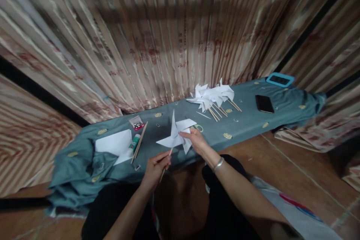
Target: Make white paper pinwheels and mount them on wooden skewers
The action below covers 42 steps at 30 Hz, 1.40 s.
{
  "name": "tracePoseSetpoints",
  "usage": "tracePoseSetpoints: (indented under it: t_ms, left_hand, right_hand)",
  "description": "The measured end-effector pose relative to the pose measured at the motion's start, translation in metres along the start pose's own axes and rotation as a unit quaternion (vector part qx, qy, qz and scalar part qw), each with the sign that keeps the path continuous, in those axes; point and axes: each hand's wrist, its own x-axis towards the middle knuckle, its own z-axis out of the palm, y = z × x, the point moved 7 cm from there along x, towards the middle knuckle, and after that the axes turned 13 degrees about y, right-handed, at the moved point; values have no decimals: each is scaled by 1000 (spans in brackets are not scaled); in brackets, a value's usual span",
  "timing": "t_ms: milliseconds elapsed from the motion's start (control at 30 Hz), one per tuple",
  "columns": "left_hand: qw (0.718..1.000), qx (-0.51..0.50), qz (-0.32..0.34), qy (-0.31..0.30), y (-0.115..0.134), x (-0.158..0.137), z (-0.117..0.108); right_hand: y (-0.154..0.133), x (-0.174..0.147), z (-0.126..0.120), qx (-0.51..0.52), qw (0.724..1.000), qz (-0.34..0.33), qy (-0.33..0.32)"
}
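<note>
A white paper pinwheel (pixel 174 135) on a thin wooden stick is held up over the near edge of the cloth-covered table. My left hand (pixel 156 168) is closed round its stick, below the paper blades. My right hand (pixel 196 139), with a bracelet at the wrist, pinches the paper at the right side of the pinwheel, a fingertip close to its centre. Behind my right fingers, a pale green ring-shaped thing (pixel 199 128), perhaps a scissors handle, is partly hidden. Further back lies a group of finished-looking pinwheels (pixel 215 94) with their sticks pointing towards me.
On the left lie white paper sheets (pixel 114 142), a green glue stick (pixel 135 141), wooden sticks (pixel 140 139) and an open box of pins (pixel 137 123). A dark phone (pixel 264 104) and a blue-framed device (pixel 279 79) rest at the right. Striped curtains (pixel 168 37) hang behind the table.
</note>
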Motion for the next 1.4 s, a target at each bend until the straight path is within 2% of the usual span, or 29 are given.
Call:
tracePoseSetpoints:
  t_ms: [133, 267, 433, 633, 800, 1033, 1200, 1400]
  left_hand:
    - [988, -97, -86, 82, -23, -22, -22]
    - [956, -191, -165, 148, -46, -39, -32]
    - [935, -234, -212, 163, -61, -44, -29]
    - [915, -267, -257, 161, -71, -47, -26]
    - [904, -279, -282, 161, -74, -50, -24]
    - [898, -280, -297, 165, -77, -51, -23]
    - [897, -277, -300, 172, -79, -50, -24]
    - [895, -281, -299, 175, -79, -51, -23]
  right_hand:
    - [9, -3, 30, -121, 992, 5, -42]
    - [18, 4, 51, -294, 954, -19, -57]
    - [19, 13, 68, -494, 861, -102, -67]
    - [19, 10, 81, -637, 751, -149, -86]
    - [11, -2, 89, -690, 690, -196, -95]
    - [0, -23, 108, -701, 630, -303, -143]
    - [4, -27, 115, -693, 606, -329, -210]
    - [6, -22, 118, -682, 602, -329, -251]
